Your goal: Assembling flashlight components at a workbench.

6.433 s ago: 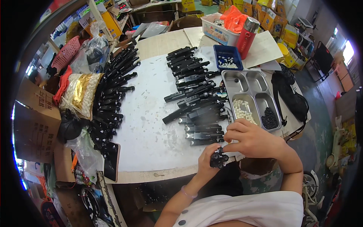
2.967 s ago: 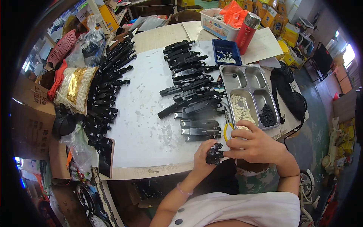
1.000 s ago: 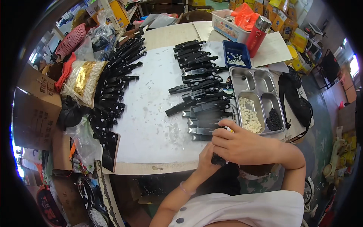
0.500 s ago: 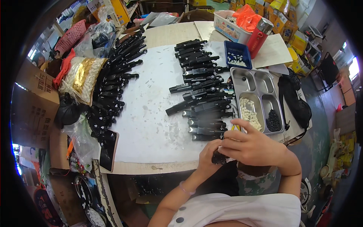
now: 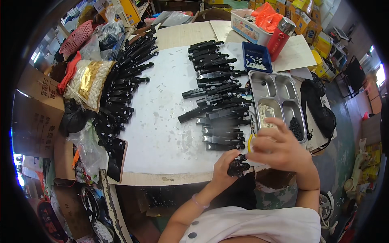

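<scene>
My left hand (image 5: 224,167) is closed around a black plastic piece (image 5: 238,168) with round ends, held at the table's front edge. Just right of it, my right hand (image 5: 281,148) hovers near the front of the metal tray (image 5: 280,100); its fingers are blurred by motion, so whether they hold anything is unclear. Yellow-handled pliers (image 5: 250,142) lie between the hands and the tray. Small cream-coloured parts (image 5: 265,112) fill one tray compartment, and small black parts (image 5: 296,128) sit in another. A column of long black plastic pieces (image 5: 225,114) lies beyond my left hand.
More black pieces (image 5: 121,87) are heaped at the left, beside a phone (image 5: 116,160) and a bag of white parts (image 5: 87,85). A blue tray (image 5: 256,57), a red flask (image 5: 279,40) and a white tub (image 5: 249,27) stand at the far right. A black bag (image 5: 318,107) lies right of the metal tray.
My right hand has come away from the black piece and moved right, toward the metal tray. The piece shows more plainly in my left hand, which has barely moved.
</scene>
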`<state>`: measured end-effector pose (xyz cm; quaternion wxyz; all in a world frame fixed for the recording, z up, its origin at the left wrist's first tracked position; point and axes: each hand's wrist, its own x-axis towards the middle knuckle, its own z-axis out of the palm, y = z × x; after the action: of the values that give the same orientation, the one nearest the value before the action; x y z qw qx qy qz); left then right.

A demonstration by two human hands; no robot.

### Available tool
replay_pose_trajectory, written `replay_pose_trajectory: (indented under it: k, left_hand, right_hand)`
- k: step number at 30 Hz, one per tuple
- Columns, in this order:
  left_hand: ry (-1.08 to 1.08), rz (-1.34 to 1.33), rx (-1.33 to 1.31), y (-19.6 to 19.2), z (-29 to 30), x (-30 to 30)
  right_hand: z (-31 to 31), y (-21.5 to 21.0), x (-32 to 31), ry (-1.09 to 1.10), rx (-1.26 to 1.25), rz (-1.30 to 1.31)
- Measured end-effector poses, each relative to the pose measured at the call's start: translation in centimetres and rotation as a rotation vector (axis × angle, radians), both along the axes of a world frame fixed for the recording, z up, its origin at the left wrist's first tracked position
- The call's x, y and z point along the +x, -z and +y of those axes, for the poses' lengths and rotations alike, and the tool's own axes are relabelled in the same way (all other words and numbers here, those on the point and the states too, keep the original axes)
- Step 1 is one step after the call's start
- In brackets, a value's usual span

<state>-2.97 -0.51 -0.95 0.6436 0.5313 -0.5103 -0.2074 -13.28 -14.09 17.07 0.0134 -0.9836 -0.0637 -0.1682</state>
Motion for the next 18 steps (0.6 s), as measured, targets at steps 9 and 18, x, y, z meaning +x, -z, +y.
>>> replay_pose_trajectory:
  k: [9,18]
  left_hand:
    - [-0.024,-0.063,0.016,-0.6,0.4,0.5]
    - [-0.008,-0.127,-0.018,-0.5,0.0,0.4]
  right_hand:
    - [-9.1,4.1,-8.5,0.81,-0.082,-0.068]
    - [-11.0,9.4,-12.1,0.799,-0.026,0.25]
